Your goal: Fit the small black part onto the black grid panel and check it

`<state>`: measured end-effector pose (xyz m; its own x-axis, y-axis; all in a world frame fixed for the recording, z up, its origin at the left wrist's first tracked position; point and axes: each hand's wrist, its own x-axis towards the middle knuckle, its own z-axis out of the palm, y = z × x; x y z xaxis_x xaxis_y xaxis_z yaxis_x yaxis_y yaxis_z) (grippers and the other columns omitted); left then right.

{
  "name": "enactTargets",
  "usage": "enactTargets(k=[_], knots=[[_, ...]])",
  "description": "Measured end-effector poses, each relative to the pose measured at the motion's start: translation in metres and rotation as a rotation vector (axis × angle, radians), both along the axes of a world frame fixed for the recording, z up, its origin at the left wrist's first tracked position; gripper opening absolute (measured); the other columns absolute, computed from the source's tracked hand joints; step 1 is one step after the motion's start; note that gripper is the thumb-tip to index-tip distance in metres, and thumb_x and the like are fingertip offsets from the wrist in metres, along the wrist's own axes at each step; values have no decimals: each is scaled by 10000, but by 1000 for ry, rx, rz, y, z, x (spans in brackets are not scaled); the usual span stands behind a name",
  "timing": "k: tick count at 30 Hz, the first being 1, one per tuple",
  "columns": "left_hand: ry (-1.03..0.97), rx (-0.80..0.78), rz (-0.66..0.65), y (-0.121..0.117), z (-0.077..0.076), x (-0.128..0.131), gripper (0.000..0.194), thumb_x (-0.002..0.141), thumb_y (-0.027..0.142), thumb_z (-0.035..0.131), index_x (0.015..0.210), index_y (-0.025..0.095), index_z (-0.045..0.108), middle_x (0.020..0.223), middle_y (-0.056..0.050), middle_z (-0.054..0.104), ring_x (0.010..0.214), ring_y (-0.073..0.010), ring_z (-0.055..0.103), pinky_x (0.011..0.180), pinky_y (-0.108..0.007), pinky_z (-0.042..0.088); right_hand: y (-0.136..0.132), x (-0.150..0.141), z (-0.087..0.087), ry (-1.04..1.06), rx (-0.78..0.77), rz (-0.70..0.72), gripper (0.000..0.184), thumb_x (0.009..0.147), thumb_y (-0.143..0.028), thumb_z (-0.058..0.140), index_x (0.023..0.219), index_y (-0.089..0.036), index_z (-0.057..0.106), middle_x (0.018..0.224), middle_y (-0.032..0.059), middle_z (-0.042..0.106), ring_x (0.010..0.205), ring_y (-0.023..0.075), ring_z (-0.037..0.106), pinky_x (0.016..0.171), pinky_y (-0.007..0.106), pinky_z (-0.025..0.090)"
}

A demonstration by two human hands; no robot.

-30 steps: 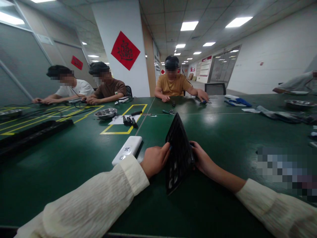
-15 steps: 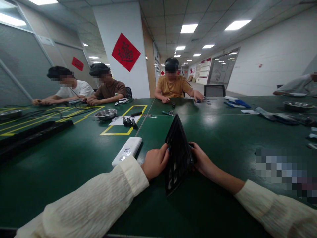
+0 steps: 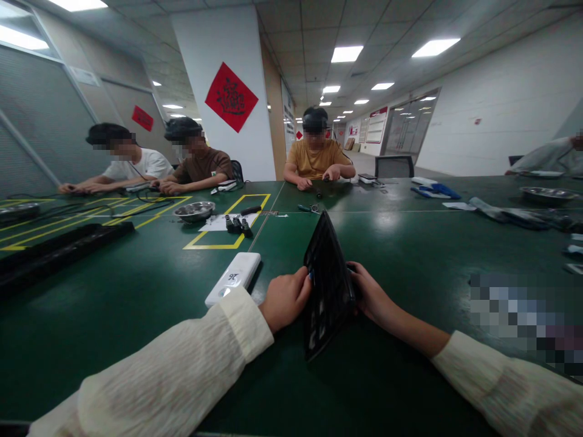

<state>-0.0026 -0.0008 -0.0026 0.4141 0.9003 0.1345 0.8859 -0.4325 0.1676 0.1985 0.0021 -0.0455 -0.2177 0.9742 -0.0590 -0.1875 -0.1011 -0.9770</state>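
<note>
A thin black panel [image 3: 325,297] with recessed shapes on its left face stands tilted on edge above the table, between my two hands. My right hand [image 3: 370,291] grips its right side, the thumb near the edge and the other fingers hidden behind the panel. At the left face, my left hand [image 3: 286,298] is closed, with thumb and forefinger pinched together against the panel. A speck of blue shows at its thumb tip; whether that is a held piece or a nail I cannot tell. Just left of that hand lies a white power bank [image 3: 234,279] marked 26.
On the green table [image 3: 410,255] are a metal bowl [image 3: 195,211], black connector-like parts [image 3: 239,226] on white paper, and a long black tray [image 3: 64,252]. Pliers [image 3: 310,209] lie beyond the panel. Blue-and-white cloth [image 3: 436,188] is at right. A person [image 3: 317,158] sits opposite; others sit left and right.
My hands and the panel have hardly moved. The person opposite has drawn one hand in from the right, bringing both hands closer together around a small dark item.
</note>
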Motion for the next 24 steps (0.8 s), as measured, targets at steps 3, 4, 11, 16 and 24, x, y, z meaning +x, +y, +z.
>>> enactTargets(k=[3,4,11,16,24], knots=[[15,0,17,-1,-1,-1,301,955,345,217,1020,190,467,772,-47,659,741,-197,640,622,-269,367,0,-1,2,-6,-3,3,441,794,-429,490,1166,-230,360,632,-56,565,392,124,541,313,202,344],[14,-3,18,-1,-1,-1,291,953,342,223,1032,192,459,770,-43,658,745,-197,640,625,-269,368,-1,-1,3,-10,-6,6,438,797,-430,485,1165,-228,359,622,-57,563,390,125,540,315,201,344],[-4,-7,-9,0,2,-1,302,952,347,224,1010,201,483,746,-41,654,731,-205,639,612,-271,361,-4,-1,8,-24,-4,18,442,806,-450,469,1169,-230,346,615,-57,564,388,128,539,322,203,341],[-13,-19,-16,1,4,-1,332,958,361,223,952,203,515,749,-47,658,719,-199,637,598,-261,356,-4,0,7,-13,-1,18,458,803,-461,477,1176,-229,346,640,-57,566,394,123,536,330,211,350],[-108,-61,-8,4,0,-1,450,962,389,189,852,192,579,760,-56,664,708,-186,622,609,-253,374,-4,-2,9,-4,-13,-3,442,776,-438,496,1145,-230,367,633,-60,555,392,120,530,306,201,336]])
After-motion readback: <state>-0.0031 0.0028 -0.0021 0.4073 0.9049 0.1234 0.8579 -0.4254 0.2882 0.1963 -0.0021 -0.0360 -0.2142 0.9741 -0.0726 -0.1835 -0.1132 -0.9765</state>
